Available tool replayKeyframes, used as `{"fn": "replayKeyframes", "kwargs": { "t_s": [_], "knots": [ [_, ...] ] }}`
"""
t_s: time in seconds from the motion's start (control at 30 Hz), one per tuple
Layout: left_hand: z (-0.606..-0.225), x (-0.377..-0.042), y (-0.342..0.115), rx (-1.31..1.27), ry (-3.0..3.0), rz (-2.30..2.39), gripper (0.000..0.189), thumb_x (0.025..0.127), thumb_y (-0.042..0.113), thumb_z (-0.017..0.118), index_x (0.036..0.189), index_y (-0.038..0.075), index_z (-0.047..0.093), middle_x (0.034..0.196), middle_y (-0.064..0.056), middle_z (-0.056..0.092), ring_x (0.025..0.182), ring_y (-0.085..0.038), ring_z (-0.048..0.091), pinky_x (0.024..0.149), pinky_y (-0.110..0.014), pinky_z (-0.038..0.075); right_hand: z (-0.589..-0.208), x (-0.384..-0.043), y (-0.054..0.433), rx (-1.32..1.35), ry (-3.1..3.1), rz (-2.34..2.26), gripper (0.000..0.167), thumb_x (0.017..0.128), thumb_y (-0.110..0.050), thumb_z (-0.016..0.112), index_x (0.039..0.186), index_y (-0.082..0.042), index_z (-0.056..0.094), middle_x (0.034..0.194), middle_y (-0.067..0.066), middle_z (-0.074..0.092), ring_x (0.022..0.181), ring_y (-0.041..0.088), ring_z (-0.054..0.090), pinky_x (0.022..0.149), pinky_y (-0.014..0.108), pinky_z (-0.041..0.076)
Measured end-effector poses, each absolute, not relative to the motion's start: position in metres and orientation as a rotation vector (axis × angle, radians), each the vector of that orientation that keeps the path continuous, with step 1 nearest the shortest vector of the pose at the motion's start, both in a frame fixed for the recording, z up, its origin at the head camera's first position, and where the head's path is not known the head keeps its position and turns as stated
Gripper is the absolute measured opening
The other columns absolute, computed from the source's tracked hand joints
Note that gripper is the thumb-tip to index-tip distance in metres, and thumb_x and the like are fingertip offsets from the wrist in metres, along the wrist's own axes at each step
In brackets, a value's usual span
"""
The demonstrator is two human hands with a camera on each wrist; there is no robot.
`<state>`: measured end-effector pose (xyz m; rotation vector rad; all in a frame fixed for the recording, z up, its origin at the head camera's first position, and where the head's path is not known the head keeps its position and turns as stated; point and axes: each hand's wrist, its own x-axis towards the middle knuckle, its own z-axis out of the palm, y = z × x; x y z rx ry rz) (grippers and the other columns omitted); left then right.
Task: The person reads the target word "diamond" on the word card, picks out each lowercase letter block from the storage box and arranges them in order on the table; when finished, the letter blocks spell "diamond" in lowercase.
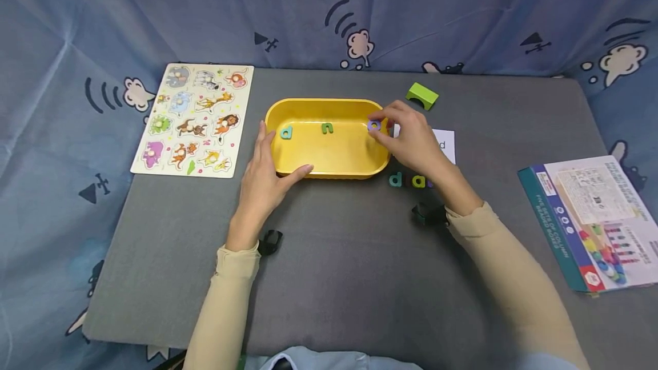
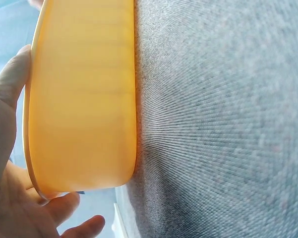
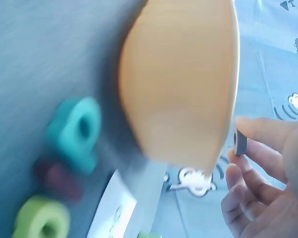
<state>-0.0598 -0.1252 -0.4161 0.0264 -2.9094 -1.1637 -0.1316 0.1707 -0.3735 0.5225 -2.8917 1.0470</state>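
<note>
Pinching the purple letter (image 1: 373,123) over the tray's (image 1: 329,154) right end, my right hand (image 1: 411,134) faces my spread left hand (image 1: 261,183) along its length.

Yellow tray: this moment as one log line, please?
left hand: touches yellow tray | right hand: pinches purple letter | in tray: teal letter, green letter

Head view: moderately bright, even, diffuse light; focus adequate. Soft glare on the yellow tray (image 1: 324,156) floor; broad, soft-edged shadow on the grey worktop (image 1: 360,278) beside the right sleeve (image 1: 519,284). Left wrist view: brighter; worktop weave smears into radial streaks. Right wrist view: cool bluish cast; teal letter (image 3: 64,131) and green letter (image 3: 37,213) visibly blurred, tray wall soft. Light source position: cannot tell.
</note>
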Motion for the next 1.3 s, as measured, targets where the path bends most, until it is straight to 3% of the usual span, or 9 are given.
{"fn": "replayKeyframes", "kwargs": {
  "t_s": [0.3,0.8,1.3],
  "knots": [
    [-0.417,-0.059,-0.125,0.024,-2.906,-1.176,0.109,0.087,0.061,0.081,0.167,0.009,0.027,0.181,0.001,0.005,0.139,-0.05,0.052,0.11,-0.066,0.044,-0.378,-0.11,0.211,0.44,-2.875,1.003,0.028,0.096,-0.016,0.081,0.121,-0.004,0.078,0.108,0.013,0.069,0.097,0.031,0.06,0.076,0.036,0.043],
    [-0.417,-0.059,-0.126,0.01,-2.91,-1.172,0.109,0.088,0.06,0.081,0.166,0.008,0.027,0.181,-0.001,0.004,0.142,-0.048,0.05,0.11,-0.065,0.044,-0.381,-0.072,0.264,0.353,-2.937,0.953,0.033,0.092,-0.012,0.084,0.123,-0.004,0.076,0.111,0.016,0.066,0.092,0.028,0.05,0.072,0.024,0.032],
    [-0.416,-0.059,-0.125,0.024,-2.924,-1.164,0.109,0.088,0.062,0.08,0.167,0.01,0.026,0.181,0.002,0.003,0.138,-0.05,0.053,0.108,-0.065,0.046,-0.402,-0.043,0.302,0.308,-2.978,0.937,0.029,0.093,-0.006,0.08,0.122,-0.003,0.075,0.109,0.019,0.068,0.087,0.026,0.052,0.07,0.016,0.034]
  ]
}}
